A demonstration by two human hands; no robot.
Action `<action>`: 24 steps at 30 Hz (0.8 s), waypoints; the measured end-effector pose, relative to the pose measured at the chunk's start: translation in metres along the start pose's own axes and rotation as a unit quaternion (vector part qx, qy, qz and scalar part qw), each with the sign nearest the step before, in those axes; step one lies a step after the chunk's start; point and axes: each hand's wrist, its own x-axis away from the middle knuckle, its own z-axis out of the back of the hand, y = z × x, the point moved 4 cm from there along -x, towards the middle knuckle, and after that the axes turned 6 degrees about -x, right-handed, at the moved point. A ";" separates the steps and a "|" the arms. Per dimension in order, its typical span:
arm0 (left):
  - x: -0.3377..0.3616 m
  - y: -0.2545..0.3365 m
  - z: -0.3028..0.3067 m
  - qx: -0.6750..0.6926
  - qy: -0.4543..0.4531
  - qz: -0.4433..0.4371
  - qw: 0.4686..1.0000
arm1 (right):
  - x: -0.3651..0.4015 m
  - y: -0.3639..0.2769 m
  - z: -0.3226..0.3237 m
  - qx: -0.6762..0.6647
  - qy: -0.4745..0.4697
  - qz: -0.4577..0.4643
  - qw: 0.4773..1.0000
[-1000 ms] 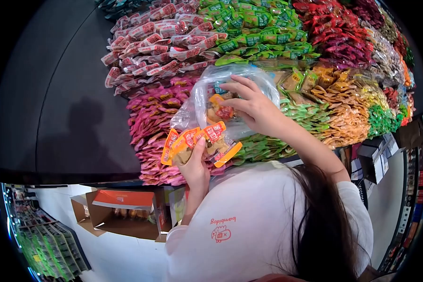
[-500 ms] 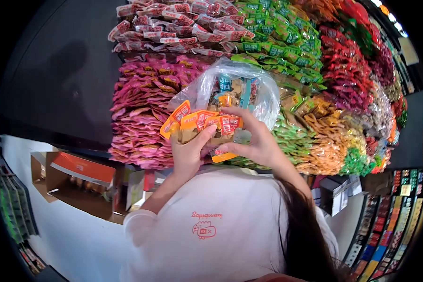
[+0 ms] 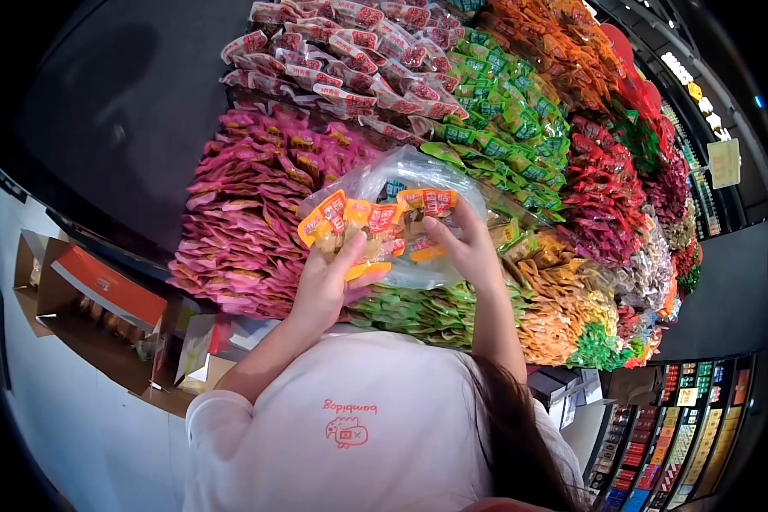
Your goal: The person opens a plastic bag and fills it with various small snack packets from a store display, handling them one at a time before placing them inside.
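Several orange-and-red snack packets [image 3: 363, 224] are fanned out in my left hand [image 3: 322, 286], its thumb pressed over them. One more snack packet [image 3: 427, 205] is pinched between the thumb and fingers of my right hand [image 3: 469, 247], just to the right of the bunch. Both hands are over a clear plastic bag [image 3: 435, 271], which lies on the packet display. Some packets with teal print show inside the bag; the held packets cover part of its opening.
Rows of packets surround the bag: pink packets [image 3: 256, 196] on the left, white-and-red packets [image 3: 341, 51] behind, green packets [image 3: 503, 128] to the right, red packets [image 3: 606, 188] farther right. An open cardboard box [image 3: 102, 316] stands at lower left. Stocked shelves [image 3: 674, 435] are at lower right.
My right hand has drawn one packet away from the bunch and lifted it to the right. The left hand still holds the others. The whole view has shifted and tilted.
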 end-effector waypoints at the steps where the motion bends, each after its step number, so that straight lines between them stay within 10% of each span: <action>1: 0.000 0.000 0.000 -0.013 0.006 0.001 1.000 | -0.003 0.000 0.002 0.070 0.010 0.011 0.997; 3: 0.001 0.000 -0.001 -0.023 0.009 0.030 0.999 | -0.006 0.005 0.003 0.049 0.033 -0.017 0.998; 5: -0.001 0.000 -0.007 -0.043 -0.045 0.010 0.998 | -0.005 0.001 0.006 0.318 0.138 0.182 0.920; 8: -0.006 0.001 -0.012 -0.072 -0.095 0.024 0.993 | 0.003 -0.016 -0.001 0.261 0.171 0.229 0.922; 16: -0.018 0.002 -0.027 -0.032 -0.039 -0.017 0.999 | 0.024 -0.029 0.004 -0.185 -0.007 0.087 0.979; 24: -0.014 0.002 -0.024 -0.044 -0.058 -0.003 0.997 | 0.030 -0.017 -0.010 -0.138 -0.023 0.016 0.990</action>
